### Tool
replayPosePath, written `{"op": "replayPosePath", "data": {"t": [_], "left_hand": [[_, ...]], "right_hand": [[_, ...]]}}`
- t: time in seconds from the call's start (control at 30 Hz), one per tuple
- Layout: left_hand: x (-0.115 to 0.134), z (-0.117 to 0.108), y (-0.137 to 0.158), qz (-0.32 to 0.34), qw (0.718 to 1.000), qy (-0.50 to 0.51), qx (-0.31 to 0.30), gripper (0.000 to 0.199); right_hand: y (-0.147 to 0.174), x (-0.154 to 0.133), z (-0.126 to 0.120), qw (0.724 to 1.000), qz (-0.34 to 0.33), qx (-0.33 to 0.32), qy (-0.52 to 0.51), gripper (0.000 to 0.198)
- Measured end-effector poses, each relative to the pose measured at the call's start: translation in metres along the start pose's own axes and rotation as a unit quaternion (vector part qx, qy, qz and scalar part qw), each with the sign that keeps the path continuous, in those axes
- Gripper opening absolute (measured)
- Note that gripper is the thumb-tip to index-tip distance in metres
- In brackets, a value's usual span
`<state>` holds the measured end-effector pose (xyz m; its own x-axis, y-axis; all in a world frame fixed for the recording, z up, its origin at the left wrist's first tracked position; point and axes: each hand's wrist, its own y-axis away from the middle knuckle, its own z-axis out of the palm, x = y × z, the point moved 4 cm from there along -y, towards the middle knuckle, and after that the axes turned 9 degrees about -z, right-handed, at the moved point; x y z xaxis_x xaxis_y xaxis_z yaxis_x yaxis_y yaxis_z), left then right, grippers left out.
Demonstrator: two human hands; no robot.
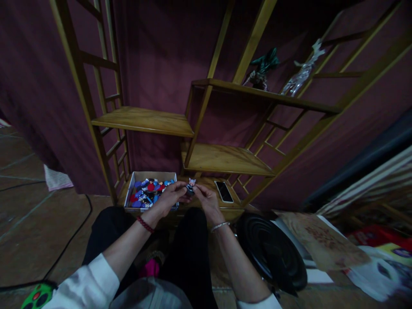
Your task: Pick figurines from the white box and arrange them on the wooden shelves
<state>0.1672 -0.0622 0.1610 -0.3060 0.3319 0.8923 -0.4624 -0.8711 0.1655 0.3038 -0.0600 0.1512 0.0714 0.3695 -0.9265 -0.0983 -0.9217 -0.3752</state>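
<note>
Between my two hands is a small figurine (191, 184) with a pinkish head and a dark body, held upright. My left hand (172, 195), a dark red beaded bracelet on its wrist, grips it from the left. From the right, the fingers of my right hand (206, 198) pinch it; a pale bracelet circles that wrist. Just left of my hands, an open box (130, 193) holds several small colourful figures in blue, purple, red and white. My left forearm and hand hide part of the box's right side.
A phone (223, 191) lies on the low wooden shelf right of my hands. Wooden shelves (144, 120) rise ahead, with a dark green figure (265, 64) and a clear statuette (302, 73) above. A round black object (273, 251) stands right of my legs; a cable (75, 234) crosses the left floor.
</note>
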Motion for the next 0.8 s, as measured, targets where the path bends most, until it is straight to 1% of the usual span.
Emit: {"op": "replayPosePath", "data": {"t": [0.2, 0.33, 0.47, 0.63, 0.8], "left_hand": [[0.008, 0.011, -0.001, 0.005, 1.0, -0.028, 0.003, 0.027], [0.014, 0.02, -0.003, 0.012, 0.999, -0.042, -0.006, 0.026], [0.016, 0.027, -0.008, 0.006, 0.999, -0.048, -0.012, 0.024], [0.017, 0.035, -0.013, 0.018, 0.998, -0.053, -0.024, 0.025], [0.018, 0.042, -0.017, 0.022, 0.998, -0.059, -0.02, 0.022]], "right_hand": [[-0.002, -0.009, -0.009, 1.0, -0.005, 0.015, 0.003, 0.029], [-0.005, -0.014, -0.016, 1.0, -0.011, 0.021, 0.003, 0.026], [-0.007, -0.018, -0.022, 1.0, -0.019, 0.022, -0.007, 0.025], [-0.009, -0.023, -0.03, 0.999, -0.018, 0.027, -0.009, 0.028], [-0.01, -0.029, -0.035, 0.999, -0.023, 0.022, 0.0, 0.028]]}}
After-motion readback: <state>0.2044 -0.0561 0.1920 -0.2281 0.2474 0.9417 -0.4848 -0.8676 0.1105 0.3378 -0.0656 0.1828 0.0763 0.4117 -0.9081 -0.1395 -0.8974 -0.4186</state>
